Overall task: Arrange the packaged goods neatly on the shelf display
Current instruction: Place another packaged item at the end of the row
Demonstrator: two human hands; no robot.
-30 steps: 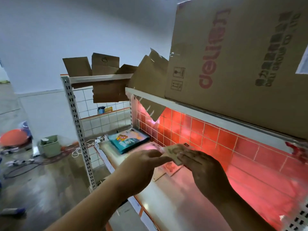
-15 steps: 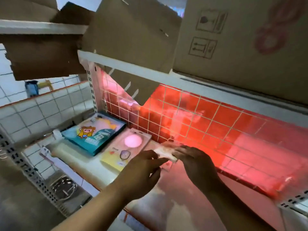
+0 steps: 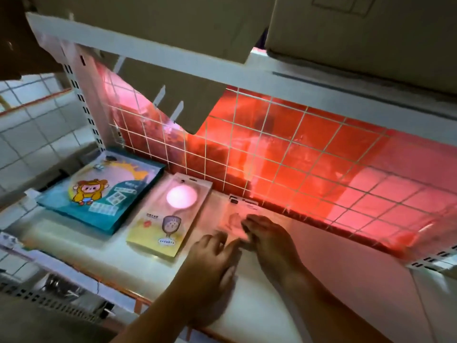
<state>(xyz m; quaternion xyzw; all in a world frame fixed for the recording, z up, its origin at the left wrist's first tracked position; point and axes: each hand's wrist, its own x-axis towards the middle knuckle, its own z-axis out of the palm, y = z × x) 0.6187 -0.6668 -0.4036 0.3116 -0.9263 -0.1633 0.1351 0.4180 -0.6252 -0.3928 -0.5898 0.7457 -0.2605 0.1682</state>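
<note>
Three flat packages lie in a row on the white shelf (image 3: 321, 280). A teal package with a cartoon figure (image 3: 99, 191) is at the far left. Beside it is a yellow and pink package with a round pink item (image 3: 170, 214). To its right, against the back panel, a pale see-through package (image 3: 235, 209) lies flat and blurred. My right hand (image 3: 269, 238) rests on its near right part, fingers over it. My left hand (image 3: 212, 263) touches its near edge with its fingertips. The hands hide the package's lower part.
A white wire grid over a glowing red back panel (image 3: 309, 154) closes the shelf's rear. Cardboard boxes (image 3: 358, 38) sit on the upper shelf, and a cardboard flap (image 3: 178, 102) hangs below it. A perforated upright (image 3: 86, 107) stands at the left. A lower shelf (image 3: 49, 293) shows below.
The view has dropped and moved closer to the shelf. Both hands have brought the pale package down from mid-air, so it now lies flat to the right of the yellow package.
</note>
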